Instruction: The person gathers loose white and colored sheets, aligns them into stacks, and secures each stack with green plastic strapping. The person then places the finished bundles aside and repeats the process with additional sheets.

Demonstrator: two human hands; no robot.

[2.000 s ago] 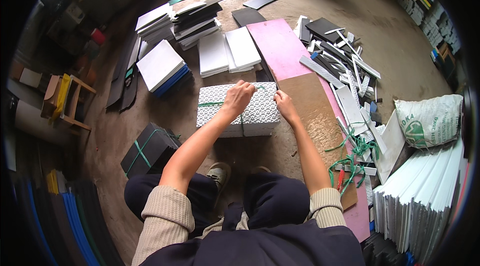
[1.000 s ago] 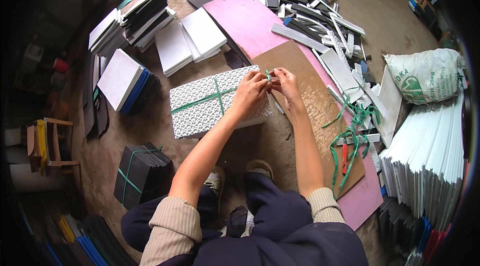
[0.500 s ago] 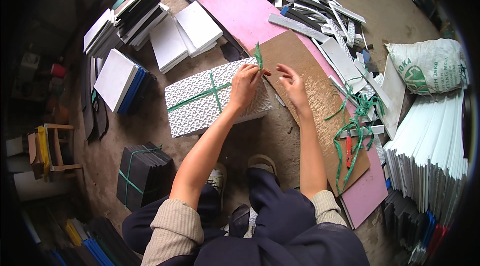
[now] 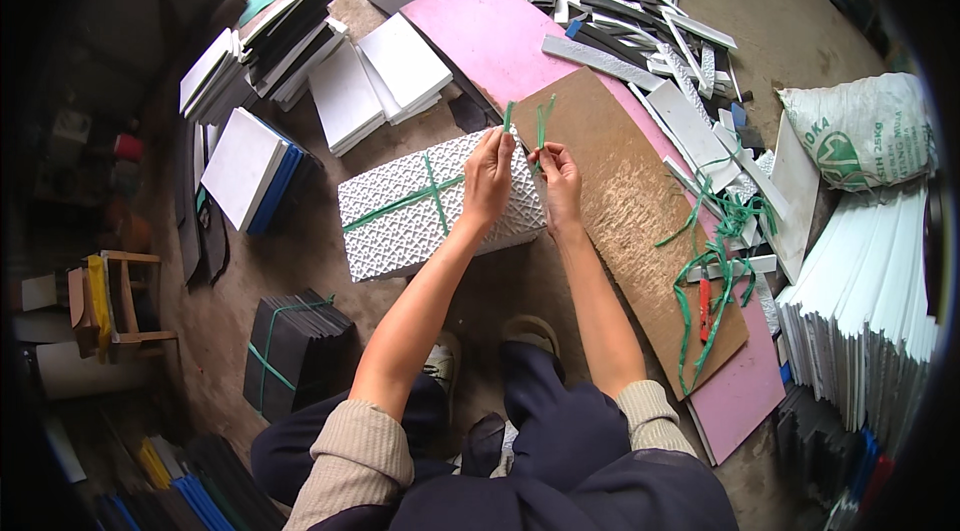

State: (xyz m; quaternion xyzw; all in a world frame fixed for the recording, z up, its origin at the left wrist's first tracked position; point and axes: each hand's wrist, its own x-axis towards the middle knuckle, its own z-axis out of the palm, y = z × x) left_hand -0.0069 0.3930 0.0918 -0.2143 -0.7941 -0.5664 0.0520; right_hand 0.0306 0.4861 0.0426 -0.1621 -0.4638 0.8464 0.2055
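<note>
One left hand [image 4: 487,176] in the head view pinches a flat green string [image 4: 428,190], and a short bit pokes up above the thumb. The right hand [image 4: 557,181], just beside it, squeezes thin green strands that stick up past its fingertips.

Both hands are at the right end of a white block-shaped stack [image 4: 385,196]. The stack sits in the middle of the scene, and its top is full of little bumps. The string makes a cross on it.

To the right, a rough, shiny brown board [image 4: 640,241] lies on a smooth pink board [image 4: 475,31]. A thin red tool [image 4: 705,301] and curly green scraps [image 4: 740,216] rest there. Near on the left is a dark, boxy bundle [image 4: 290,351] with string around it. Far off are flat white sheets [image 4: 405,56]. On the right, a puffy white sack [image 4: 870,131] leans by tall thin white sheets [image 4: 860,291].
</note>
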